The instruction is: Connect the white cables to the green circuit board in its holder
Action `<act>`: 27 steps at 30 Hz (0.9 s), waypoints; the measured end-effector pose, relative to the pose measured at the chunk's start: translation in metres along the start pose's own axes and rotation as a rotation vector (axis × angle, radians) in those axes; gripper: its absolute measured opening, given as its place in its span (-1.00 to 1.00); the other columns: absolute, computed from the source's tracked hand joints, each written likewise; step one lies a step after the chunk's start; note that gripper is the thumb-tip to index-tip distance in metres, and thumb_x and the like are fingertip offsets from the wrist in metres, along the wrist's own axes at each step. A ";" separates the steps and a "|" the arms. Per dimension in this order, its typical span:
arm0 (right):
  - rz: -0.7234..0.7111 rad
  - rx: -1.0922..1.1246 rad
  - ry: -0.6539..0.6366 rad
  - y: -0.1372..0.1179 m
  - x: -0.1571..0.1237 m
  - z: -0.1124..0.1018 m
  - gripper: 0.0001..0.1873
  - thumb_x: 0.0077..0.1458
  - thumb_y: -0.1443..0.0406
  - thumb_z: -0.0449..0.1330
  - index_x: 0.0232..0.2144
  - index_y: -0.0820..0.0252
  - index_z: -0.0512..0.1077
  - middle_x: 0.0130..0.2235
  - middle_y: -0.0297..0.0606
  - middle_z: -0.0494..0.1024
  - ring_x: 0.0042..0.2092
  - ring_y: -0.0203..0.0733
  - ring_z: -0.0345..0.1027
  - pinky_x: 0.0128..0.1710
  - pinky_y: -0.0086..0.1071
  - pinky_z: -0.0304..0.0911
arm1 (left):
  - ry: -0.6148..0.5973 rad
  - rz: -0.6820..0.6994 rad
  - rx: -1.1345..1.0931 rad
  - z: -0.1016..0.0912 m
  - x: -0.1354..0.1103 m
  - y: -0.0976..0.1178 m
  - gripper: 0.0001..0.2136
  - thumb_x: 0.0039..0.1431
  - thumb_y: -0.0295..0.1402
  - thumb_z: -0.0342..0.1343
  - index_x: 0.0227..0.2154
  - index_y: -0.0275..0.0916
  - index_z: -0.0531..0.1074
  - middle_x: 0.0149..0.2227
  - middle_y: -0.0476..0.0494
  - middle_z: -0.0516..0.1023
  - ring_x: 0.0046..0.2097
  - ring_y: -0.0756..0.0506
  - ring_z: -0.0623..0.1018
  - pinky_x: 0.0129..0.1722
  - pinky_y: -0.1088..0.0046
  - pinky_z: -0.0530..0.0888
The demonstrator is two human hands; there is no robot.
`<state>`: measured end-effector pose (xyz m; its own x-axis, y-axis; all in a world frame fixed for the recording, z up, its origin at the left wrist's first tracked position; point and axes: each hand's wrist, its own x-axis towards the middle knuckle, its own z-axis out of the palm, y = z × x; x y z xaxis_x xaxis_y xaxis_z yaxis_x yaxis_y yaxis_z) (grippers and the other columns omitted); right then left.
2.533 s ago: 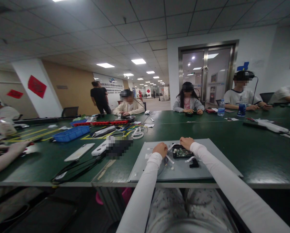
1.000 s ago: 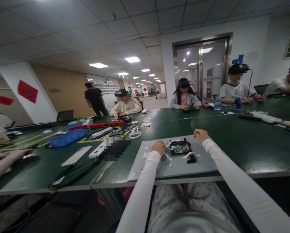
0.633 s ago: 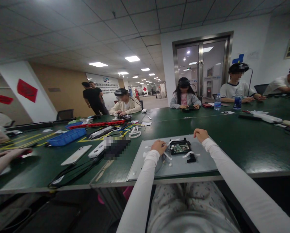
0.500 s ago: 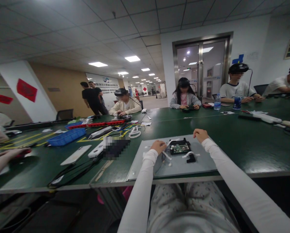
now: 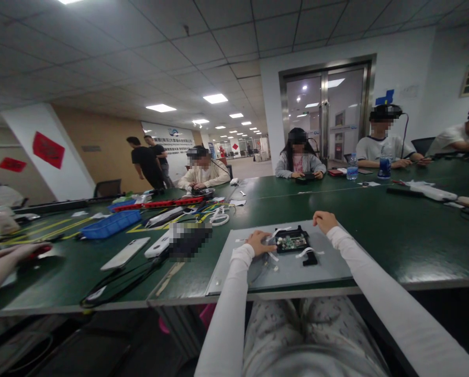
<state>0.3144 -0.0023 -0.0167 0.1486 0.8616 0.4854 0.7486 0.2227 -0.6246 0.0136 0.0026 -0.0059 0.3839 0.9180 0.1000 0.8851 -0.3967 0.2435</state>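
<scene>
A black open-frame device with a green circuit board (image 5: 292,242) lies on a grey mat (image 5: 229,269) in front of me. My left hand (image 5: 259,243) is at the device's left edge, thumb and fingers apart; whether it touches the frame is unclear. Just beyond the device's right side, over the mat's far right part, my right hand (image 5: 325,222) is closed with curled fingers. What it holds, if anything, is hidden. A small black part (image 5: 309,258) and white strips (image 5: 305,253) lie below the device. Near my left hand is a small white piece (image 5: 276,268).
Left of the mat are a white phone (image 5: 125,254), a white device (image 5: 158,246) with black cables, and a blue tray (image 5: 111,225). Another person's hand (image 5: 17,256) is at the far left. Across the green table (image 5: 391,235) sit several people with headsets and two bottles (image 5: 384,163).
My left hand has opened its fingers and shifted slightly right to the device's left edge. My right hand stays about where it was. The view has tilted slightly.
</scene>
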 end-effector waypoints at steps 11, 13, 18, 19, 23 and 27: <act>-0.001 -0.005 -0.013 -0.002 -0.001 -0.001 -0.74 -0.25 0.42 -0.09 -0.70 0.14 0.36 -0.56 -0.43 0.47 -0.43 -0.34 0.29 -0.32 -0.52 0.08 | -0.150 0.046 0.025 -0.013 -0.009 0.008 -0.09 -0.38 0.08 0.15 0.12 -0.02 -0.04 0.12 -0.15 0.08 0.12 -0.28 0.10 0.08 0.17 0.07; 0.001 -0.007 -0.018 -0.002 -0.002 -0.002 -0.75 -0.25 0.42 -0.09 -0.70 0.14 0.36 -0.56 -0.43 0.47 -0.43 -0.34 0.30 -0.32 -0.52 0.08 | -0.139 0.048 0.041 -0.013 -0.010 0.009 -0.07 -0.42 0.06 0.18 0.11 -0.02 -0.04 0.12 -0.17 0.08 0.12 -0.29 0.10 0.07 0.16 0.07; 0.001 -0.011 -0.035 -0.005 -0.003 -0.003 -0.76 -0.25 0.42 -0.08 -0.70 0.14 0.36 -0.57 -0.43 0.47 -0.43 -0.34 0.29 -0.34 -0.52 0.08 | -0.141 0.044 0.057 -0.013 -0.012 0.011 -0.06 -0.44 0.08 0.18 0.11 0.01 -0.04 0.13 -0.17 0.06 0.13 -0.29 0.08 0.06 0.15 0.08; 0.000 -0.012 -0.039 -0.005 -0.003 -0.003 -0.76 -0.25 0.42 -0.08 -0.71 0.14 0.35 -0.57 -0.43 0.47 -0.43 -0.34 0.29 -0.34 -0.52 0.08 | -0.143 0.049 0.059 -0.013 -0.013 0.012 -0.05 -0.45 0.08 0.18 0.11 0.00 -0.05 0.13 -0.17 0.05 0.14 -0.29 0.07 0.07 0.16 0.08; -0.004 -0.013 -0.045 -0.003 -0.003 -0.001 -0.76 -0.24 0.42 -0.08 -0.70 0.15 0.35 -0.57 -0.43 0.46 -0.43 -0.35 0.30 -0.33 -0.52 0.09 | -0.171 0.062 0.065 -0.015 -0.014 0.013 -0.02 -0.47 0.08 0.19 0.12 -0.02 -0.06 0.14 -0.20 0.03 0.15 -0.30 0.04 0.08 0.17 0.06; -0.002 -0.017 -0.046 0.000 -0.003 0.002 -0.76 -0.24 0.42 -0.08 -0.70 0.15 0.35 -0.57 -0.42 0.46 -0.42 -0.34 0.30 -0.32 -0.52 0.10 | -0.185 0.052 0.068 -0.015 -0.015 0.015 0.01 -0.49 0.08 0.19 0.13 -0.04 -0.08 0.15 -0.20 0.01 0.16 -0.30 0.01 0.08 0.16 0.05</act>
<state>0.3122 -0.0035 -0.0193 0.1175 0.8811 0.4582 0.7599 0.2173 -0.6126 0.0167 -0.0170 0.0105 0.4658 0.8822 -0.0694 0.8761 -0.4487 0.1762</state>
